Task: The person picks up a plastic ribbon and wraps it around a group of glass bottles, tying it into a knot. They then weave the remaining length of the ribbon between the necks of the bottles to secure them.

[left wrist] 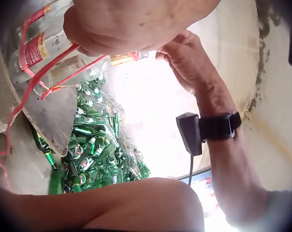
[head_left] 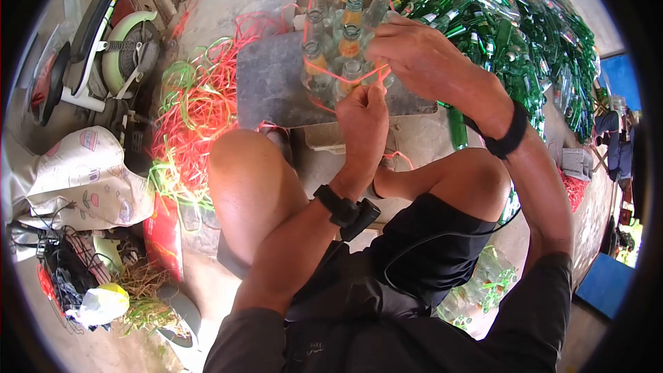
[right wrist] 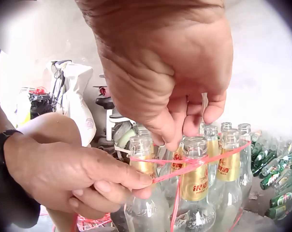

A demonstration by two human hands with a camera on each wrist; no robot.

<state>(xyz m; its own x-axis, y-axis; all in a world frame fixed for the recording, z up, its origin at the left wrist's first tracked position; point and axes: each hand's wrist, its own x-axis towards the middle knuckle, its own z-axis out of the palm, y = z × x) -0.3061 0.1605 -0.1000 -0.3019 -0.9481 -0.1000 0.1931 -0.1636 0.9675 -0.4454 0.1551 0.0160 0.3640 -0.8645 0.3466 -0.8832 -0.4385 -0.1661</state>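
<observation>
Outdoors on bare concrete ground (head_left: 228,0), I am looking down at a seated person with a cluster of clear glass bottles (head_left: 338,52) standing upright on a grey slab (head_left: 266,90) just past the knees.

From my side, the left hand (head_left: 364,119) is clenched on a red plastic string (right wrist: 184,166), pinching it between thumb and forefinger and pulling it toward the body; the right wrist view shows the pinch plainly (right wrist: 78,181). The right hand (head_left: 414,52) sits above the bottle necks, fingertips curled down onto the same string where it crosses the front bottles; it seems to grip the string there, though the exact pinch is partly hidden.

I see the string running level round the necks of the cluster, so the bundle lies straight ahead of both hands, bottles' long axes vertical, string across them. I judge the left hand nearer the body and the right nearer the bottles.

Farther out lie a tangle of loose red and green strings (head_left: 197,107) to the left and a heap of green bottles (head_left: 525,27) to the right.
</observation>
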